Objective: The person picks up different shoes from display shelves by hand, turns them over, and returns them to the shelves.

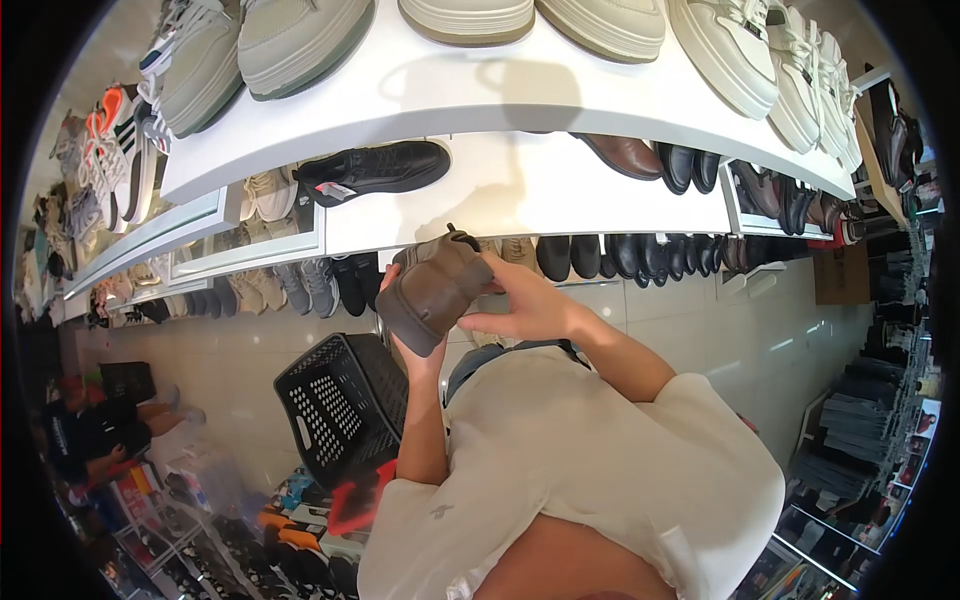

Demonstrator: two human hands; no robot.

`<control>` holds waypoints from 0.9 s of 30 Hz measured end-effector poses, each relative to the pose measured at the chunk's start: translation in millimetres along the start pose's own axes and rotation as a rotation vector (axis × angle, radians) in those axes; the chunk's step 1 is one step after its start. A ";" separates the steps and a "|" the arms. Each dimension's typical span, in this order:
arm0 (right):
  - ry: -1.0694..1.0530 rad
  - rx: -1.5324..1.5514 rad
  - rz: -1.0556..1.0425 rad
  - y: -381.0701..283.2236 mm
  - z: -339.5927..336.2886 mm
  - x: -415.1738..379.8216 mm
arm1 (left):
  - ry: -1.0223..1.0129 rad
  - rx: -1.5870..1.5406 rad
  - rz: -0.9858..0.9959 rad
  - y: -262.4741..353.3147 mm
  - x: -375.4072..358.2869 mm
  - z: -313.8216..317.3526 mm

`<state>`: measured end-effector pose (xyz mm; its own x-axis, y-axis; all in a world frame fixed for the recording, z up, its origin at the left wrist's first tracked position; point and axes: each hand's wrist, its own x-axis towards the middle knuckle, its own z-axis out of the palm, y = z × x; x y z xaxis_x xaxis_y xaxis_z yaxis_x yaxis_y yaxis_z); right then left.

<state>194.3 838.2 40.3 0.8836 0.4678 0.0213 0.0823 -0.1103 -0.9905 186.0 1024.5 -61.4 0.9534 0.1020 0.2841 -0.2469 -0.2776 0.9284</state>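
Note:
A brown leather shoe [437,290] with a dark sole is held in front of my body, its heel turned towards me. My left hand [418,362] grips it from the left and below, with most of its fingers hidden behind the shoe. On the other side, my right hand [530,302] is closed on the shoe near its collar, the thumb towards me. Just beyond, a black shoe [385,170] with a white tag lies on the white shelf [620,208]. A brown dress shoe [620,153] sits farther right there.
Pale sneakers [445,18] stand on the upper shelf [420,110]. Several dark shoes [625,258] line the level below. A black plastic basket [345,400] is on the floor at my left. A person [95,430] sits far left; folded jeans [840,425] hang at right.

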 end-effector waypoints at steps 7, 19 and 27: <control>0.053 0.054 0.069 14.8 5.8 -2.6 | -0.017 -0.359 -0.212 -8.4 -11.1 4.1; 0.122 -0.777 -0.021 37.7 8.9 -9.6 | -0.181 -1.412 -0.695 -31.0 -24.4 6.0; 0.167 -0.737 0.103 56.5 -13.1 -9.8 | -0.299 -1.373 -0.740 -45.5 -16.4 28.0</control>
<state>196.4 815.9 -14.0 0.9566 0.2911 0.0120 0.2303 -0.7305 -0.6429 186.5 1008.8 -115.0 0.8865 -0.4119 -0.2109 0.4626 0.7999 0.3823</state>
